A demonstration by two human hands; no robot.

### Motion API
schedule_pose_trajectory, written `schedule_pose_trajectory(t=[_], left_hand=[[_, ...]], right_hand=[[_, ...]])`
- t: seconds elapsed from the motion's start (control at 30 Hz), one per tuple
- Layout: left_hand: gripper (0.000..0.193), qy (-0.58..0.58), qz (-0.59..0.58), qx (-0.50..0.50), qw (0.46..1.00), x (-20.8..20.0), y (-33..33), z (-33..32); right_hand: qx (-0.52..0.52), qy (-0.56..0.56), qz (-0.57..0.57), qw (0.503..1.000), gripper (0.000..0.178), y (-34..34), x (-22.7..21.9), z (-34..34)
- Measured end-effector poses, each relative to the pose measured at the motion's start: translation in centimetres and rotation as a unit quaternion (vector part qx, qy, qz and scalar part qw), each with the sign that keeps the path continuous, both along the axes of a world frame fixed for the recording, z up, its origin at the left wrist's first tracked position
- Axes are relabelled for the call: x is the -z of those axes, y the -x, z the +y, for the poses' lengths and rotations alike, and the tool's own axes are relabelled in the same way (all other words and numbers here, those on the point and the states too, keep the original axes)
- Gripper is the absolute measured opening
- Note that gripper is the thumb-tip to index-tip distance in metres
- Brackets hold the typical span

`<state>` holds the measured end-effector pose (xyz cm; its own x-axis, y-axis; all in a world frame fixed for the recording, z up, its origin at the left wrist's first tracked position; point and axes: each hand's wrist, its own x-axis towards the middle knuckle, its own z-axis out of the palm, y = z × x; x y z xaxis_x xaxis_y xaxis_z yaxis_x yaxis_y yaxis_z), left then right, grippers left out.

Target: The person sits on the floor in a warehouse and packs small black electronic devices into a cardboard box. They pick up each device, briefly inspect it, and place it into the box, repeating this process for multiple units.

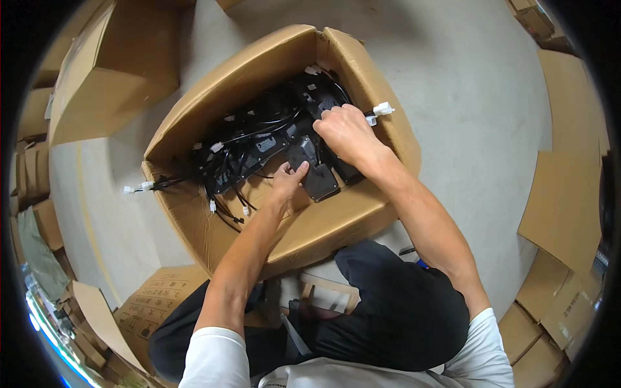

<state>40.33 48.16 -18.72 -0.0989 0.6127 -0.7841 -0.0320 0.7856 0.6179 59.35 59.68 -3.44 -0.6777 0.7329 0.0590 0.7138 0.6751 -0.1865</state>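
Note:
An open cardboard box [220, 84] sits in front of me, holding several black plastic units with black cables and white plugs. My left hand [289, 178] reaches inside and pinches the edge of a flat black plastic unit [320, 181], its thumb on top. Beside the right wall, my right hand [346, 132] is closed in a fist over the black units, and a black cable with a white plug [383, 108] sticks out past it over the rim. What lies inside that fist is hidden. More white plugs [139, 187] hang over the left rim.
A large cardboard box [116, 71] stands at the far left. Flattened cardboard sheets [563, 207] lie along the right side. Another open carton [155, 304] is by my left leg. Grey floor [466, 97] surrounds the box.

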Motion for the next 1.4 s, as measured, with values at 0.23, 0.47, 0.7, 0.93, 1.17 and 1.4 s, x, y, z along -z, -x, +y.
schedule_pose_trajectory(t=[0.23, 0.47, 0.7, 0.93, 1.17, 1.4], left_hand=[[0.048, 0.021, 0.192, 0.094, 0.977, -4.3, -1.0, 0.1], [0.042, -0.325, 0.290, 0.382, 0.815, -25.3, 6.1, 2.8], [0.034, -0.505, 0.299, 0.226, 0.778, -50.4, 23.4, -12.8], [0.029, -0.309, 0.115, -0.297, 0.896, -47.5, 40.7, -41.7], [0.031, -0.048, 0.136, -0.394, 0.908, -16.3, 42.6, -56.2], [0.050, 0.085, 0.578, -0.377, 0.719, -3.5, 40.9, -58.3]], right_hand=[[-0.067, -0.051, -0.014, 0.996, 0.008, 2.0, -0.5, -1.9], [-0.118, 0.068, -0.028, 0.990, 0.052, 3.2, -10.1, -3.9], [-0.126, 0.210, -0.099, 0.964, 0.031, 4.2, -18.2, -7.0], [-0.063, 0.345, -0.062, 0.934, 0.032, 7.0, -22.5, -9.7], [-0.075, 0.312, -0.173, 0.931, 0.034, 8.6, -21.1, -13.0], [-0.039, 0.288, -0.216, 0.932, 0.034, 10.0, -21.1, -11.5]])
